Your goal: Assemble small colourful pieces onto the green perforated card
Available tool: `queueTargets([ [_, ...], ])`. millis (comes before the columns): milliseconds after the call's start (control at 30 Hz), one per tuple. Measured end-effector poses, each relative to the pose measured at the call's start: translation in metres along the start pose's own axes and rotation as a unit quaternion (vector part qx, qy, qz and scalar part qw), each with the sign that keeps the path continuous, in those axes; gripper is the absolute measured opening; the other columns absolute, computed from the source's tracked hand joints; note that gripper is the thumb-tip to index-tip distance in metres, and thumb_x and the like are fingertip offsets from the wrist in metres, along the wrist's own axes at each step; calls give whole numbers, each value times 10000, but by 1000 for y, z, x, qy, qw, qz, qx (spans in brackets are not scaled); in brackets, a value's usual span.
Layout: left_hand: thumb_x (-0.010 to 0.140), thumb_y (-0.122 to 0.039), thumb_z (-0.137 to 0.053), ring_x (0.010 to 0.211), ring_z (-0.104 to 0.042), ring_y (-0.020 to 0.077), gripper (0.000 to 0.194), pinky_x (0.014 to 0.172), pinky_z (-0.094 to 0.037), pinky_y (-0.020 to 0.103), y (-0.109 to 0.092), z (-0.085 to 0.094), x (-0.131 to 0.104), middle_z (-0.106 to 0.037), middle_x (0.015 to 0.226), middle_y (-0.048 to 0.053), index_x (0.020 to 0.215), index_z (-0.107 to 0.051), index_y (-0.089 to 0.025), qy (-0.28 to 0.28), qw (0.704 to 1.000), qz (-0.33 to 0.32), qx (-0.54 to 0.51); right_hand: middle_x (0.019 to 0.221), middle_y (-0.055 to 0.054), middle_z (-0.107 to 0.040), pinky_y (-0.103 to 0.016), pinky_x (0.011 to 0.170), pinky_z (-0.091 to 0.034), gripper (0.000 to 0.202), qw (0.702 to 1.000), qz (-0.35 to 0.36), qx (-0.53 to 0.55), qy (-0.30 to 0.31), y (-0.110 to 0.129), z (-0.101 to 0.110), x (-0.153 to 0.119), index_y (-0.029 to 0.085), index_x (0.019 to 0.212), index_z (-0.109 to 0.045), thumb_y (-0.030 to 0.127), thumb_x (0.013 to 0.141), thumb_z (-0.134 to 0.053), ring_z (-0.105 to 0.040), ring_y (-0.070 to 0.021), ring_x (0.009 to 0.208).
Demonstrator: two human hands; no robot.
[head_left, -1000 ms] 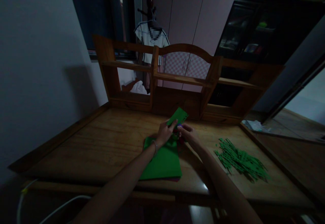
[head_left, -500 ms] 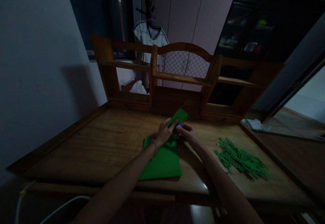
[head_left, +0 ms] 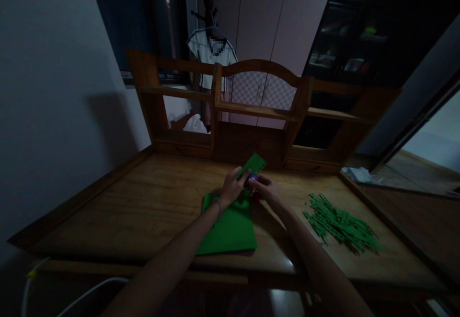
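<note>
A narrow green sheet (head_left: 256, 162) with small holes near its right edge is gripped by my left hand (head_left: 233, 186). My right hand (head_left: 268, 190) closes on a small purple tool (head_left: 253, 177) at that sheet's edge, close to my left fingertips. Under my left wrist lies a stack of green sheets (head_left: 232, 230) on the wooden desk. Something small and red, partly hidden, shows below my right fingers. To the right, a loose pile of thin green strips (head_left: 341, 223) is spread over the desk.
A wooden shelf unit (head_left: 258, 111) stands along the back of the desk (head_left: 143, 202). A raised wooden edge (head_left: 381, 211) runs down the right side. A white cable (head_left: 93, 288) hangs at the lower left. Behind the shelves hangs a white shirt (head_left: 215, 55).
The purple tool and my right fingers have shifted very slightly at the sheet's edge. Both hands keep their hold, and the view has moved a little.
</note>
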State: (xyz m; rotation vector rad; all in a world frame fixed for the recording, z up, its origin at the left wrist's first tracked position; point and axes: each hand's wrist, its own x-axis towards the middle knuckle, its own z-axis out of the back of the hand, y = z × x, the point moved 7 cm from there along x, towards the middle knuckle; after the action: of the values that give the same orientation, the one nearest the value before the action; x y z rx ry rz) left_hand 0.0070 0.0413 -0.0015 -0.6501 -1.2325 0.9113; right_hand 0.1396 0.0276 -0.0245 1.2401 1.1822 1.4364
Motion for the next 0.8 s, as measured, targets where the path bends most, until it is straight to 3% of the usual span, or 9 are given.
queueTargets([
  [467, 808, -508, -516, 787, -577, 175, 356, 721, -426, 251, 0, 1, -1, -644, 776, 35, 803, -643, -176, -13, 1000, 28, -2, 681, 4, -607, -233, 505, -360, 344, 1000, -9, -5, 7, 5, -2, -2, 180, 829, -632, 488, 682, -678, -513, -114, 539],
  [800, 856, -487, -454, 787, -569, 155, 362, 743, -413, 250, 5, -2, 1, -632, 811, 30, 828, -627, -171, 8, 1000, -15, 23, 665, 12, -599, -243, 504, -350, 340, 1000, -11, -5, 10, 2, -2, -1, 186, 834, -630, 487, 683, -676, -510, -117, 527],
])
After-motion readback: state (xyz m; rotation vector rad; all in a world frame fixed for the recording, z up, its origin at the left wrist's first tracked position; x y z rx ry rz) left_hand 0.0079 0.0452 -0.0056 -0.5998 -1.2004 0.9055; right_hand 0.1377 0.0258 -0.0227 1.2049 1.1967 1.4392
